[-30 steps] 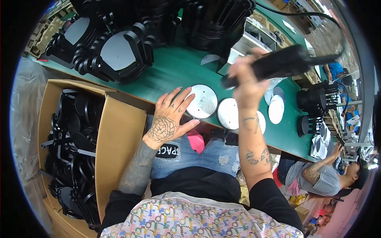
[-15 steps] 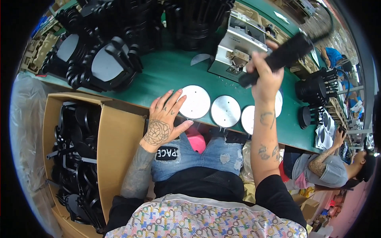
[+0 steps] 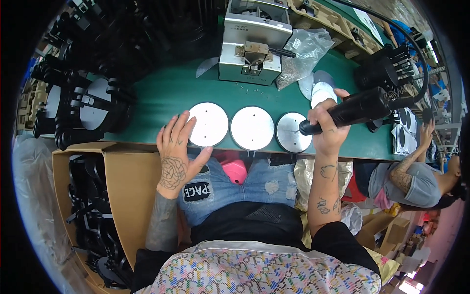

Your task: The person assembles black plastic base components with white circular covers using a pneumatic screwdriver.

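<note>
Three round, silvery-white discs with small holes lie in a row along the table's near edge: a left disc (image 3: 209, 128), a middle disc (image 3: 252, 130) and a right disc (image 3: 290, 141). My right hand (image 3: 329, 128) is wrapped round a black corded electric screwdriver (image 3: 364, 107). Its front end points at the right disc, over a hole area; whether the bit touches is too small to tell. My left hand (image 3: 177, 154) has its fingers spread, with the fingertips at the left disc's left rim and the thumb below its near edge.
Beyond the discs stands a metal screw feeder (image 3: 249, 61), with a clear bag of screws (image 3: 306, 56) beside it. Loose screws lie before the feeder. Stacked black parts (image 3: 103, 100) fill the far left. A cardboard box (image 3: 128, 206) of black parts stands left; a co-worker (image 3: 404, 179) is at right.
My right hand has brought the screwdriver from beside the feeder down to the right disc. My left hand stays spread at the left disc. The whole view has shifted.
</note>
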`<action>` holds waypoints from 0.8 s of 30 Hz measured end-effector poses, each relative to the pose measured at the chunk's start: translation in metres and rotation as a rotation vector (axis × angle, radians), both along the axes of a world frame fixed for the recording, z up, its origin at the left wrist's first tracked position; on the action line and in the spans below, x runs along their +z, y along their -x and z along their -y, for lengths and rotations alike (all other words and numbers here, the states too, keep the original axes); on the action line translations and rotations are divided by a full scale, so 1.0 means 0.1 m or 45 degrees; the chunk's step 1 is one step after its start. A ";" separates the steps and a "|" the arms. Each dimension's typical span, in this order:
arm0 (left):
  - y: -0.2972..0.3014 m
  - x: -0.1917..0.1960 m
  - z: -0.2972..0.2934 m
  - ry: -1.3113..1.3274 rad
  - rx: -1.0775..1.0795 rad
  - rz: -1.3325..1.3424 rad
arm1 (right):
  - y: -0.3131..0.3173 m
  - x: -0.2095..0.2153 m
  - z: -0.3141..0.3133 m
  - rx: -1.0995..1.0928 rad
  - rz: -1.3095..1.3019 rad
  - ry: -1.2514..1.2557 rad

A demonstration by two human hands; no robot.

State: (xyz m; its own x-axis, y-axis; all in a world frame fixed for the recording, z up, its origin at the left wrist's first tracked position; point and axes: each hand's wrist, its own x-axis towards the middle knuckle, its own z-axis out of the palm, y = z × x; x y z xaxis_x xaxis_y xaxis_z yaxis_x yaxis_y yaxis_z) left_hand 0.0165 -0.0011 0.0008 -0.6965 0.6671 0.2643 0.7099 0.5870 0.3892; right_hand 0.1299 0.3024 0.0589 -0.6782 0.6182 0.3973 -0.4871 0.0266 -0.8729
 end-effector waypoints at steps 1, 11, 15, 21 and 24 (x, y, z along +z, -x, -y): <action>-0.02 0.00 -0.05 -0.021 0.045 0.002 | 0.00 -0.02 -0.01 -0.004 -0.005 0.007; 0.06 0.23 -0.27 -0.030 0.051 -0.025 | 0.00 0.00 0.01 0.033 0.165 -0.055; -0.13 0.57 -0.40 -0.069 0.081 -0.050 | 0.00 0.11 0.09 -0.042 0.186 -0.135; -0.51 0.37 -1.21 -0.152 0.023 -0.093 | -0.13 -0.22 0.14 -0.333 0.377 -0.253; -0.52 0.14 -1.28 -0.284 0.070 -0.040 | -0.37 -0.35 0.17 -0.404 0.851 -0.915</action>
State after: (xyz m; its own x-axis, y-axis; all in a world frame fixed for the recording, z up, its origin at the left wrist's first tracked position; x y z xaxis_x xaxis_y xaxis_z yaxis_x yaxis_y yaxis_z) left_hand 0.0686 0.1271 0.0148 -0.7194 0.5507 0.4234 0.6930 0.5270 0.4919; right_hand 0.1665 0.2853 0.0241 -0.7435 0.5726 0.3455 0.2121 0.6919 -0.6902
